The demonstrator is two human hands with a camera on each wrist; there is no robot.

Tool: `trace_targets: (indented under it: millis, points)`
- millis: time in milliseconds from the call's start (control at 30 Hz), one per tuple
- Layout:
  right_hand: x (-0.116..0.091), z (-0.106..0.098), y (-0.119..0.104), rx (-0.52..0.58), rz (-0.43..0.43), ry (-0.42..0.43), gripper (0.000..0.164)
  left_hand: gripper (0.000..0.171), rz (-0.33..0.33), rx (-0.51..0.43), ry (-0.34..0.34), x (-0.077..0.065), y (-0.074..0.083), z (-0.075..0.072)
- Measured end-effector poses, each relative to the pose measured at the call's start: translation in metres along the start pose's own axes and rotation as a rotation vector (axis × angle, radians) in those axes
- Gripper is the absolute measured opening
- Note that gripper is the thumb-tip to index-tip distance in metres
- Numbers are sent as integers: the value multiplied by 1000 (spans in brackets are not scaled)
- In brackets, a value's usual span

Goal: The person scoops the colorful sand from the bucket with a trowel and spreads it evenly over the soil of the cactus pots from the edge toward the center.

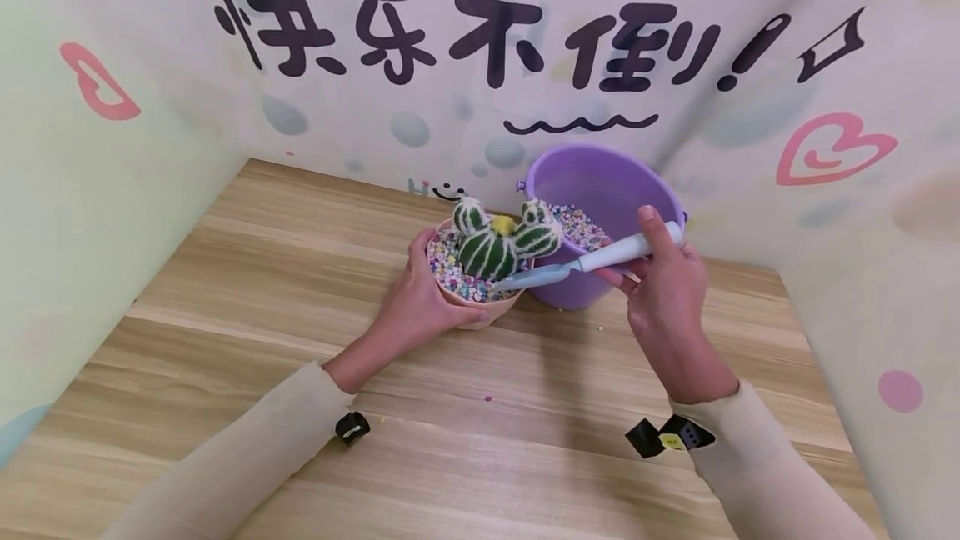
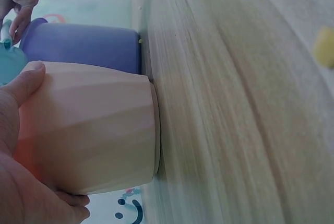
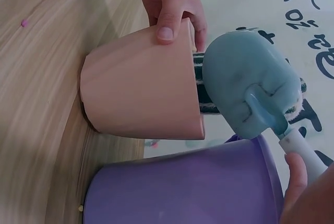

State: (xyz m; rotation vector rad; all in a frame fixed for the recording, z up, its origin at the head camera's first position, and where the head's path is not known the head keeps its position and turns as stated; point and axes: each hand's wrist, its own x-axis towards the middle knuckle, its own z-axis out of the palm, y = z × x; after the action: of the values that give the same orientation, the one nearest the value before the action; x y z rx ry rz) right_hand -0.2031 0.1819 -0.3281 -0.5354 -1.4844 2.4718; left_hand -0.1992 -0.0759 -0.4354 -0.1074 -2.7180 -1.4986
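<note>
My left hand grips the rim and side of a peach flower pot, thumb on the near side. In the pot stands a green cactus with white fuzzy stripes and a yellow top, set among multicoloured pebbles. With my right hand I hold the white handle of a light blue trowel, thumb on top. Its blade slants down to the left over the pot's right side, tip close by the cactus base. In the right wrist view the back of the blade covers part of the cactus.
A purple bucket with more coloured pebbles inside stands right of the pot, near the back wall. Stray pebbles, one of them pink, lie on the wooden table. A printed cloth hangs behind.
</note>
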Motion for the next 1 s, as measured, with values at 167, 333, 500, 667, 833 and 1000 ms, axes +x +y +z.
trace_targets:
  millis: [167,333,500,667,833,1000]
  points:
    - [5,-2,-7,34,29,-12,43,136,-9,1,17,-1,2,2]
    - [8,-4,-14,55,39,-37,43,134,-9,2,41,-1,3,4]
    - [7,-4,-20,32,40,-47,50,131,2,-26,67,-1,3,5]
    - [7,-4,-27,47,38,-81,47,133,0,-33,79,0,3,4]
    - [9,-5,-34,84,37,-86,42,134,-20,-33,86,2,2,3]
    - [14,-7,-41,159,41,-70,40,134,-32,-39,97,6,0,2]
